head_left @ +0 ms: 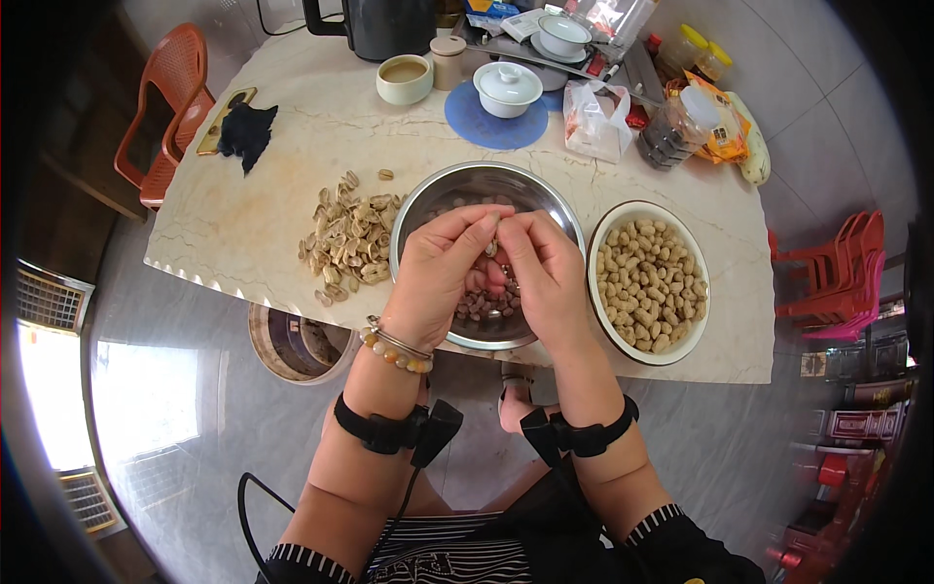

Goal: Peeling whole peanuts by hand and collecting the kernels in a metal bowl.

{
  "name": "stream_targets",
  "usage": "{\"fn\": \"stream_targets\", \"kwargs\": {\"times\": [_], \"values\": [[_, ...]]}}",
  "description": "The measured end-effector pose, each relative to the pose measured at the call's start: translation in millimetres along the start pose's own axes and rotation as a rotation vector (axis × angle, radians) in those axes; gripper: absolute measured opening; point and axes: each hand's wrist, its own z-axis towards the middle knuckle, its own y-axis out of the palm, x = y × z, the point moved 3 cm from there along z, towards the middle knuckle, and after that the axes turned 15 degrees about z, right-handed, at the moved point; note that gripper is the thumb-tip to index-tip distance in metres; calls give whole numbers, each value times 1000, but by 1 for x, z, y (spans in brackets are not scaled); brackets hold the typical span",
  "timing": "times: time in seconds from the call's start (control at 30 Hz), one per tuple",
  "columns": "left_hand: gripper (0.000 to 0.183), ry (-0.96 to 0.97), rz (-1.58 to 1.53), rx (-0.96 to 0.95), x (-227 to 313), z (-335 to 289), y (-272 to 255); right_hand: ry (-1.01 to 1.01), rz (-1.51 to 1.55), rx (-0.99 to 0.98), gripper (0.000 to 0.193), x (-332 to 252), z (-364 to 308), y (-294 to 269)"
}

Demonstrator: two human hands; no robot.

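Both hands meet above a shiny metal bowl that holds shelled reddish peanut kernels. My left hand and my right hand pinch a peanut between thumbs and fingers; most of it is hidden by the fingertips. To the right stands a white bowl with a dark rim, full of unshelled peanuts. On the left, a loose heap of broken peanut shells lies on the marble-patterned table.
Behind the bowl, a lidded white cup stands on a blue mat, near a mug of brown drink and black kettle. A plastic bag and jar sit back right. A bucket is below the table's front edge.
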Motion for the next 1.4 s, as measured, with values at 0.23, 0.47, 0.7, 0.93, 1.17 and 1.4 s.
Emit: {"fn": "stream_targets", "kwargs": {"times": [0.23, 0.47, 0.7, 0.93, 1.17, 1.4], "values": [[23, -13, 47, -2, -1, -1, 3, 361, 377, 2, 20, -3, 1, -6], [22, 48, 157, 83, -2, 3, 8, 323, 348, 80, 21, 10, -2, -3], [19, 132, 181, 249, 1, 0, 6, 81, -47, 103, 14, 1, -3, 4], [18, 125, 74, 348, 4, 2, -6, -199, -279, 112, 14, -14, -4, 7], [16, 169, 56, 299, 3, 1, -3, -176, -212, 33, 19, -16, -4, 11], [16, 171, 132, 196, 5, -1, -4, -148, -142, 19, 15, -12, 0, 3]]}}
